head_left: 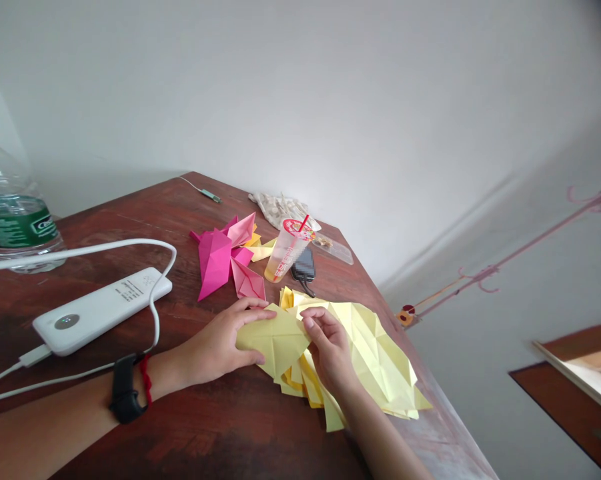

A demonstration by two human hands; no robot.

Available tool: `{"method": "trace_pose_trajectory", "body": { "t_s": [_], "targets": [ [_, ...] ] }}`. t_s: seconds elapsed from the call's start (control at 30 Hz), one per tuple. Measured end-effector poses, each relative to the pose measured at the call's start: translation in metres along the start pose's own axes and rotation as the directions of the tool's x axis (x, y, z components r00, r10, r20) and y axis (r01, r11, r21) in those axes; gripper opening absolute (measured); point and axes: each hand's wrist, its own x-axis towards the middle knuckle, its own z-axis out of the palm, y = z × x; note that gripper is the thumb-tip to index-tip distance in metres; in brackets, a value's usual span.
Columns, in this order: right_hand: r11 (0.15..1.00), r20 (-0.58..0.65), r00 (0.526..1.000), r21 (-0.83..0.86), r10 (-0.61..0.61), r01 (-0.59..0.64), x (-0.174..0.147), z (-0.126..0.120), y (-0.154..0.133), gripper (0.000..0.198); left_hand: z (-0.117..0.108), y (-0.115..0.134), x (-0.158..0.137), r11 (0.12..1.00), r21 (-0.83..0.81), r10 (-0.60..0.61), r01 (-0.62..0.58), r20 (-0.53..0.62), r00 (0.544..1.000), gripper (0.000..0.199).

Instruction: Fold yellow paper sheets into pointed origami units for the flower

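A folded piece of yellow origami paper (275,341) with crease lines is held between both hands. My left hand (230,339) grips its left side, fingers along the top edge and thumb at the lower edge. At the right end, the thumb and index finger of my right hand (330,347) pinch the paper. Under and beyond it lies a pile of creased yellow paper sheets (375,340), partly covered by my right hand and the held piece. Pink folded paper pieces (217,260) rest just past my left hand, with a small yellow folded piece (263,250) beside them.
A plastic cup (285,253) with a red straw stands near a black device (303,265). A white power bank (103,310) with a white cable (105,245) lies on the left, by a water bottle (17,220). Behind are a patterned cloth bag (283,210) and a clear case (335,249).
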Motion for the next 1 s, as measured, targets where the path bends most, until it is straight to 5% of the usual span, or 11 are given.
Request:
{"method": "trace_pose_trajectory", "body": {
  "t_s": [0.33, 1.0],
  "targets": [
    [0.996, 0.093, 0.993, -0.036, -0.079, 0.083, -0.002, 0.0, -0.001, 0.033, -0.001, 0.014, 0.001, 0.989, -0.127, -0.083, 0.082, -0.003, 0.997, 0.043],
    [0.969, -0.028, 0.987, -0.197, -0.156, 0.147, 0.002, 0.003, -0.008, 0.02, -0.006, 0.024, -0.001, 0.967, -0.152, -0.164, 0.202, 0.229, 0.959, 0.031]
  ]
}}
